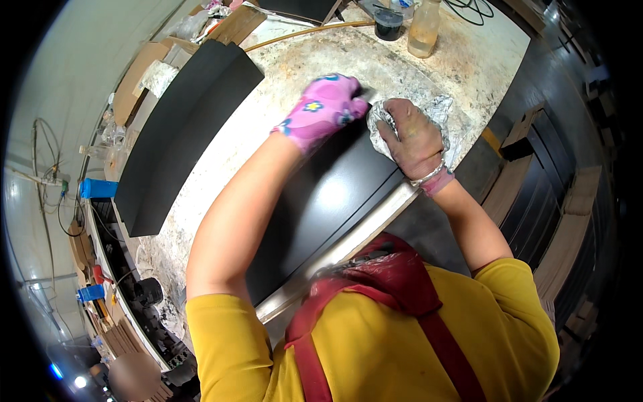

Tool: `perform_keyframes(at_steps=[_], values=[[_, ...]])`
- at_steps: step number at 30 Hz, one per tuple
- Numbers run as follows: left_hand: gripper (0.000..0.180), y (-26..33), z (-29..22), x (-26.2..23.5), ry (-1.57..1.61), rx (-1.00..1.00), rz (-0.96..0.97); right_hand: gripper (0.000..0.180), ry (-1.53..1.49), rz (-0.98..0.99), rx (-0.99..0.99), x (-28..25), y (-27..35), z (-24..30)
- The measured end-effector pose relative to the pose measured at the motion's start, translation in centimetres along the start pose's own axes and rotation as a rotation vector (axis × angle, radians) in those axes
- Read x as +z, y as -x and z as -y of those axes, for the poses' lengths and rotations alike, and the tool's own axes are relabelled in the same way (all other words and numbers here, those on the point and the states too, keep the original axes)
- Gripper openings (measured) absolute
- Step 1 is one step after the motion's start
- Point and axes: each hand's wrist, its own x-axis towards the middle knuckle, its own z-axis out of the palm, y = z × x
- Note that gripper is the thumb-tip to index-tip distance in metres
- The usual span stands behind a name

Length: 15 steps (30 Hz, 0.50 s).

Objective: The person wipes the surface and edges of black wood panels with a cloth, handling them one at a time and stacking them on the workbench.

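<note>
A glossy black panel [328, 194] with a long groove lies along the near edge of the worktable [214, 144]. At its far right end, my left hand [323, 110], in a pink-purple flowered glove, is closed with the fingers curled. Something small, dark and blurred shows by its fingertips; I cannot make out what it is. My right hand [413, 137], in a stained reddish-brown glove, presses a crumpled grey-white rag [382, 127] at the panel's corner, thumb and fingers bent round it. More crumpled whitish material spreads beside this hand.
Another black panel [181, 137] lies at the table's left. A cloudy bottle [424, 30] and a small dark tub [388, 25] stand at the far side. Stacked boards [536, 208] are on the right, and a black cup [149, 291] is at the lower left.
</note>
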Motion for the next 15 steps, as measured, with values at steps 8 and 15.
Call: perform_keyframes(at_steps=[8,15], values=[[0.03,2.7,0.2,0.6,-0.375,0.211,-0.191,0.027,0.025,-0.007,0.028,0.3,0.3,-0.3],[0.026,2.4,1.2,3.1,-0.654,0.194,-0.309,0.026,0.057,-0.015,0.03,0.2,0.2,-0.2]])
